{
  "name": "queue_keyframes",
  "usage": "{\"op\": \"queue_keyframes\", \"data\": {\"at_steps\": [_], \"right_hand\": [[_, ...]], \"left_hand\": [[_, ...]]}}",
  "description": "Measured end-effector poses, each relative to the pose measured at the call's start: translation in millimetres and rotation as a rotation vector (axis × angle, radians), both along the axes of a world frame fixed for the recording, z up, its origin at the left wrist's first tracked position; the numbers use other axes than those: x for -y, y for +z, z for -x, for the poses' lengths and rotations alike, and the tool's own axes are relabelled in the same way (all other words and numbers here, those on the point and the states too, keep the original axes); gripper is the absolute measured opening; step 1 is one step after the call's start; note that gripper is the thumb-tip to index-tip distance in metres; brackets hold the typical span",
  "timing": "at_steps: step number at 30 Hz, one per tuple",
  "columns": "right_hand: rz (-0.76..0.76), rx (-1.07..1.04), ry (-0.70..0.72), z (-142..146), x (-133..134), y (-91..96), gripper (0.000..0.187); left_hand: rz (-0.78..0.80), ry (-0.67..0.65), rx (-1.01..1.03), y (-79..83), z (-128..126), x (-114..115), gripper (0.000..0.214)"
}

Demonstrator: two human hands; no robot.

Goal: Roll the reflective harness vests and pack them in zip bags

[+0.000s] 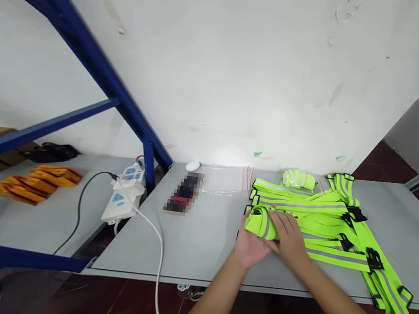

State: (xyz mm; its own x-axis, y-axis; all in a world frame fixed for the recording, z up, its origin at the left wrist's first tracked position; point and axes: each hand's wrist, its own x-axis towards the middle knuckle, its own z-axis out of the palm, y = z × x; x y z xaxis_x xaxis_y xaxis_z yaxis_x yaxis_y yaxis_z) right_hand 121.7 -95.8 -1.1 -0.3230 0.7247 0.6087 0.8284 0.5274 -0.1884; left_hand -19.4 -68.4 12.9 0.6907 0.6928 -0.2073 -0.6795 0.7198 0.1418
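Note:
A lime-yellow reflective strap (258,223), partly rolled up, is held between my two hands above the grey tabletop. My left hand (249,248) is closed around its left and lower side. From the right, my right hand (289,236) presses on the roll with its fingers together. Behind and to the right of my hands lie several more reflective straps (327,210) with grey stripes and black buckles (374,258). Some of them hang over the front edge. A rolled strap in clear plastic (298,179) rests near the wall.
Clear plastic bags (225,180) lie by the wall, beside a blurred-out phone-shaped object (184,193) and a white round item (193,166). A power strip (123,199) with a white cable (160,254) stands left, past a blue frame post (148,166). Orange packets (38,184) lie further left.

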Motion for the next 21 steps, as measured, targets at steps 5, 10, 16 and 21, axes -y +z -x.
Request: {"op": "queue_keyframes", "data": {"at_steps": [5,10,16,21], "right_hand": [[-0.063,-0.113,0.040,-11.5,-5.7,1.3,0.065],[-0.100,-0.186,0.065,-16.7,-0.8,15.5,0.061],[0.475,-0.503,0.167,-17.8,-8.2,85.6,0.038],[0.786,-0.698,0.244,-22.5,-37.1,102.1,0.039]], "left_hand": [[-0.107,-0.089,-0.103,-2.0,-6.6,3.6,0.056],[-0.309,0.058,-0.292,0.6,-8.9,-2.3,0.060],[-0.526,0.355,-0.528,33.0,2.0,-16.6,0.065],[-0.474,0.293,-0.603,52.7,-5.9,-22.9,0.068]]}}
